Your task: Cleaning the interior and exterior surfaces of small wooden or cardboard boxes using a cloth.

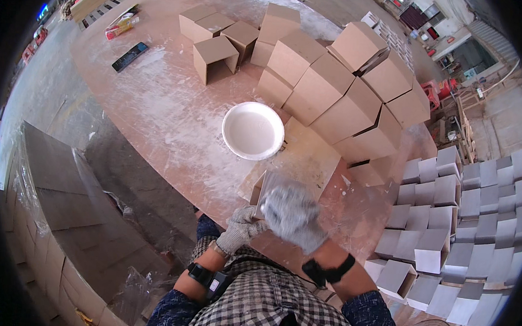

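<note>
Holding a small open-ended box (270, 184) over the near side of the table (175, 115), the gloved left hand (240, 230) is clamped on its near end; the gloved right hand (293, 216) lies against its right side, too blurred to tell its grip. Just beyond stands a round white bowl (253, 156) with a whitish substance (253, 130) inside. Brown boxes (322, 87) are stacked far right; left of them, one brown box (214, 50) turns its open end nearward.

A workshop, shown by its white-smeared worktable (176, 112) and stacked boxes (315, 91).
</note>
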`<action>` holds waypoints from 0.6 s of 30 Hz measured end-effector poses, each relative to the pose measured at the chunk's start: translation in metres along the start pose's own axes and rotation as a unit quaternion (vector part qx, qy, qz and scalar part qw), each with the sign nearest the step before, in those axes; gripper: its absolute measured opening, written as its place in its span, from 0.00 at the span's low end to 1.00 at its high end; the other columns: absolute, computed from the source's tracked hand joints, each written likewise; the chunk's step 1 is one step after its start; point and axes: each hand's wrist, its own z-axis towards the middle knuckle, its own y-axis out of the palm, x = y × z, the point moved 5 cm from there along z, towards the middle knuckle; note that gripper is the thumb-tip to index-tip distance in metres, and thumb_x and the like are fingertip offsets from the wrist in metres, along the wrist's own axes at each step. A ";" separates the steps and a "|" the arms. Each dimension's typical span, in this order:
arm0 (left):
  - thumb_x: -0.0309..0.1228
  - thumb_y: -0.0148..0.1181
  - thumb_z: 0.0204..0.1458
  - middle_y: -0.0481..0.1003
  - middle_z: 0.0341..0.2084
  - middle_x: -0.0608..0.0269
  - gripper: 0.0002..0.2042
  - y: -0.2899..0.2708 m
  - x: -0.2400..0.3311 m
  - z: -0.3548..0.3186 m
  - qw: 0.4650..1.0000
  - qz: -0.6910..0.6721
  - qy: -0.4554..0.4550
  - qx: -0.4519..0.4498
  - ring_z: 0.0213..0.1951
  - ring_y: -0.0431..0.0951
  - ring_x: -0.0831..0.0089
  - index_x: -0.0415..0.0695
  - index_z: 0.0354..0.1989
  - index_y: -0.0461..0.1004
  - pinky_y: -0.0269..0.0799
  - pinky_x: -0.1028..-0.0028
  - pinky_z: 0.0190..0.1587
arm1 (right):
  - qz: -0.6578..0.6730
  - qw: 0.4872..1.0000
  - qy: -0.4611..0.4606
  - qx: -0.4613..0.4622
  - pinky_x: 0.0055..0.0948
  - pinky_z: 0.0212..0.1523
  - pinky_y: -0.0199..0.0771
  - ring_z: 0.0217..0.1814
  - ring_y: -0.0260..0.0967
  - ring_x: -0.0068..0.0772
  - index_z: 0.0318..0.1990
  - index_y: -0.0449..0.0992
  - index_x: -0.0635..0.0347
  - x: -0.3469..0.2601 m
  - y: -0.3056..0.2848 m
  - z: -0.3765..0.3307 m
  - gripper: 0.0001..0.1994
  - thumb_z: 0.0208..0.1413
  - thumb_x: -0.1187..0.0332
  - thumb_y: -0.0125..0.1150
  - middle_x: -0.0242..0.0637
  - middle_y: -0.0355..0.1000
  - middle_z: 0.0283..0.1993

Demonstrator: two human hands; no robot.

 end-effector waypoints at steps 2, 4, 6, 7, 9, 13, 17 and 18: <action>0.37 0.66 0.46 0.79 0.33 0.58 0.12 -0.004 0.023 0.000 0.998 -0.067 -0.018 0.003 0.34 0.79 0.63 0.48 0.38 0.80 0.73 0.69 0.39 | 0.040 0.998 0.044 -0.029 0.43 0.38 0.70 0.33 0.70 0.45 0.29 0.73 0.58 -0.021 -0.023 0.000 0.07 0.50 0.65 0.61 0.41 0.68 0.29; 0.38 0.66 0.45 0.79 0.33 0.58 0.13 -0.002 0.013 0.003 0.994 -0.106 -0.025 0.000 0.35 0.79 0.61 0.47 0.39 0.80 0.73 0.68 0.39 | 0.221 0.970 0.065 -0.078 0.38 0.33 0.69 0.30 0.68 0.40 0.28 0.72 0.58 -0.039 -0.035 0.000 0.07 0.51 0.68 0.63 0.39 0.66 0.28; 0.42 0.70 0.42 0.79 0.33 0.57 0.17 -0.001 0.008 0.004 0.993 -0.089 -0.071 0.001 0.36 0.78 0.60 0.47 0.39 0.80 0.73 0.67 0.40 | 0.255 0.959 0.092 -0.083 0.36 0.31 0.68 0.29 0.67 0.38 0.27 0.71 0.58 -0.031 -0.051 0.012 0.08 0.52 0.68 0.63 0.38 0.65 0.27; 0.42 0.70 0.42 0.79 0.33 0.57 0.17 -0.002 0.004 0.000 0.993 -0.089 -0.074 0.007 0.36 0.78 0.60 0.47 0.39 0.80 0.73 0.67 0.40 | 0.291 0.945 0.119 -0.089 0.34 0.28 0.66 0.27 0.66 0.36 0.26 0.69 0.58 -0.021 -0.051 0.018 0.09 0.53 0.69 0.64 0.37 0.64 0.27; 0.45 0.71 0.40 0.79 0.33 0.58 0.19 0.001 -0.003 -0.007 0.993 -0.093 -0.073 -0.022 0.37 0.78 0.60 0.48 0.38 0.80 0.73 0.67 0.41 | 0.270 0.947 0.170 -0.047 0.35 0.25 0.64 0.24 0.64 0.37 0.24 0.66 0.57 0.013 -0.041 0.027 0.12 0.53 0.68 0.65 0.37 0.62 0.24; 0.27 0.69 0.47 0.78 0.38 0.67 0.13 0.002 0.013 -0.001 0.989 -0.109 -0.073 -0.075 0.41 0.75 0.78 0.43 0.43 0.79 0.71 0.76 0.45 | -0.017 0.989 0.144 -0.027 0.37 0.27 0.68 0.25 0.68 0.40 0.25 0.67 0.55 0.073 -0.001 0.026 0.13 0.55 0.61 0.62 0.39 0.67 0.24; 0.44 0.71 0.42 0.80 0.31 0.58 0.18 -0.002 0.024 0.002 0.999 -0.032 0.020 -0.002 0.37 0.79 0.61 0.47 0.38 0.80 0.73 0.67 0.40 | 0.153 0.963 0.210 -0.072 0.45 0.33 0.70 0.30 0.71 0.48 0.28 0.70 0.56 0.078 0.040 0.037 0.12 0.56 0.58 0.55 0.42 0.71 0.28; 0.41 0.70 0.43 0.80 0.32 0.59 0.16 -0.003 0.029 0.002 0.996 -0.082 0.009 -0.023 0.38 0.79 0.63 0.46 0.38 0.80 0.73 0.67 0.41 | 0.109 0.970 0.196 -0.094 0.46 0.33 0.70 0.31 0.70 0.49 0.29 0.70 0.56 0.069 0.041 0.042 0.11 0.55 0.58 0.56 0.43 0.71 0.29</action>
